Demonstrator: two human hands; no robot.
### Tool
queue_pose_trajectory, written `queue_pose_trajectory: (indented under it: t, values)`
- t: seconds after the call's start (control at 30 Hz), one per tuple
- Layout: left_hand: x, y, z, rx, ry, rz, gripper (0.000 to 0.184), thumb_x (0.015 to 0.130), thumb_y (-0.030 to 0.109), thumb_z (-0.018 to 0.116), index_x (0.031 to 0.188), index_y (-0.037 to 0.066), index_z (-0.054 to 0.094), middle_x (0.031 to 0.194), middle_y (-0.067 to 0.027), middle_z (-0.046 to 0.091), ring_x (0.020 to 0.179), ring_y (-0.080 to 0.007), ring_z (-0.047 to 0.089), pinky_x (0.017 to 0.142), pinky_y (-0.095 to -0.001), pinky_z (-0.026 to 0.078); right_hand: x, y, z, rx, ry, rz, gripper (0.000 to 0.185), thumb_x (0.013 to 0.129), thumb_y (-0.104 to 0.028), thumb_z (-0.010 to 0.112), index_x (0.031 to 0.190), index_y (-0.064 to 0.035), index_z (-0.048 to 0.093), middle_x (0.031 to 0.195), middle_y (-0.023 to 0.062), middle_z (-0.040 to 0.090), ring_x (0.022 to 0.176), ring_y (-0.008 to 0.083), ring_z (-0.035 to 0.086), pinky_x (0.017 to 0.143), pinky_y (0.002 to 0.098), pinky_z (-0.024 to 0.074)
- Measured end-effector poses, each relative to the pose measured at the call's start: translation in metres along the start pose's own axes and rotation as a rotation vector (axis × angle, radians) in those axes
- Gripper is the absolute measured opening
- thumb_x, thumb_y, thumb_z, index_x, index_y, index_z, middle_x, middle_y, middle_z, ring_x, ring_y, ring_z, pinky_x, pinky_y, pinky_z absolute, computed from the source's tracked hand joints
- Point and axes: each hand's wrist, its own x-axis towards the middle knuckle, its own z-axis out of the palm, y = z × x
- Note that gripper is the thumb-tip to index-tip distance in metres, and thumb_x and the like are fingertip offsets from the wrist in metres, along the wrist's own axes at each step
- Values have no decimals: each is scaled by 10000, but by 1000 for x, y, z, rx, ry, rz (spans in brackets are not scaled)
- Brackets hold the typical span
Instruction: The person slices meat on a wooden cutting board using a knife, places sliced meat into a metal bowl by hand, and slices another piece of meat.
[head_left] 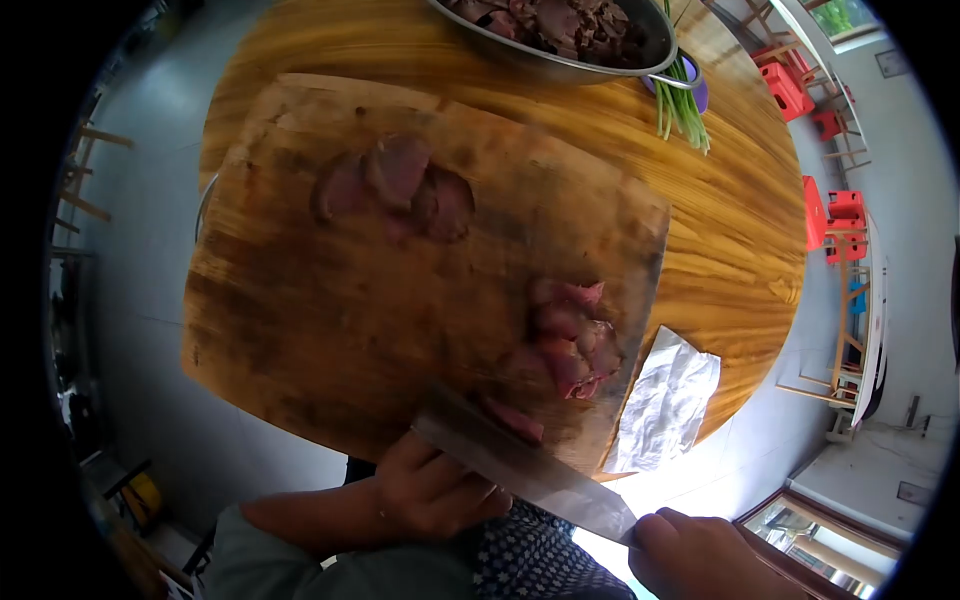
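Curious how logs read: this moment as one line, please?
right hand: holds cleaver; left hand: close beside it; cutting board: meat in separate groups; bowl: more meat

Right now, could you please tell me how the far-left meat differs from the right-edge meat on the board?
The far-left meat lies in broad, rounded, overlapping slices, while the right-edge meat is bunched and more uneven. The far-left meat looks duller; the right-edge meat looks redder. Both rest on the wooden board.

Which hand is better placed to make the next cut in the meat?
Probably the right hand: it holds the knife, whose blade is close to the small strip of meat. The left hand is at the blade's other end, so it looks worse placed.
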Motion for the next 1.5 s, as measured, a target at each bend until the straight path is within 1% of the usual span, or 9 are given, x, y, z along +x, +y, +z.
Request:
queue_pose_trajectory:
  t: [0.53, 0.57, 0.77, 0.87, 1.13, 1.27, 1.33, 1.4, 1.5]
  values:
    - [-5, -2, 2, 18, -30, 16, 258, 899, 176, 663, 1063, -13, 722, 1135, -120, 738, 1010, -265, 711, 894, -424, 567, 5, 4, 6, -161, 4, -62, 150, 916, -87, 545, 1045, -16, 517, 811, 136, 583, 741, 315, 648, 617, 419, 552]
    - [-4, -2, 3, -31, -14, -25, 243, 900, 167, 659, 1050, -14, 723, 1127, -125, 738, 1004, -266, 714, 891, -423, 569, 14, -1, 4, -50, 42, -2, 118, 919, -97, 575, 993, -34, 508, 831, 192, 619, 738, 406, 647, 614, 497, 508]
    - [3, 1, 2, 36, 86, -3, 223, 779, 113, 726, 972, 2, 733, 1041, -131, 713, 942, -300, 703, 857, -424, 587, 74, -9, -3, -107, -24, -198, 252, 938, -190, 642, 1043, -18, 491, 803, 213, 660, 727, 413, 690, 607, 473, 554]
    - [4, 3, 3, -20, 136, -14, 265, 754, 79, 725, 1007, -1, 720, 1050, -131, 705, 934, -317, 691, 846, -412, 577, 87, -12, -3, -49, 114, -369, 240, 938, -162, 598, 1077, -10, 476, 825, 215, 672, 743, 411, 703, 624, 484, 564]
    - [10, 8, 7, 2, 307, 52, 271, 714, 6, 698, 984, 2, 705, 1012, -127, 676, 900, -322, 663, 778, -409, 563, 29, 33, 30, -35, 273, -44, 184, 1002, -219, 554, 1074, -55, 512, 769, 221, 663, 718, 448, 653, 633, 513, 502]
    - [9, 8, 10, -17, 360, 88, 243, 724, -14, 705, 966, 4, 698, 1006, -126, 661, 889, -324, 657, 772, -405, 551, 41, 40, 31, 160, 499, -255, 180, 997, -188, 560, 1056, -22, 526, 781, 250, 653, 745, 452, 654, 656, 510, 471]
    - [9, 8, 5, -43, 359, 110, 219, 748, -6, 708, 967, 2, 698, 1002, -128, 658, 883, -323, 656, 770, -399, 550, 48, 33, 36, 338, 714, -241, 228, 1001, -202, 587, 1128, -19, 539, 730, 247, 636, 673, 425, 639, 625, 474, 470]
    - [11, 10, -1, -65, 372, 125, 196, 773, 1, 711, 968, 0, 698, 999, -129, 655, 876, -322, 655, 768, -393, 548, 50, 42, 52, 617, 749, -238, 254, 1036, -230, 577, 1175, -19, 550, 626, 118, 582, 533, 200, 587, 524, 361, 450]
    - [15, 8, -16, -157, 296, 81, 164, 829, 32, 713, 990, 1, 699, 1008, -137, 655, 884, -316, 651, 778, -382, 540, 40, 43, 82, 955, 808, -313, 213, 1053, -199, 555, 1137, -4, 534, 639, 27, 539, 497, 99, 516, 458, 267, 413]
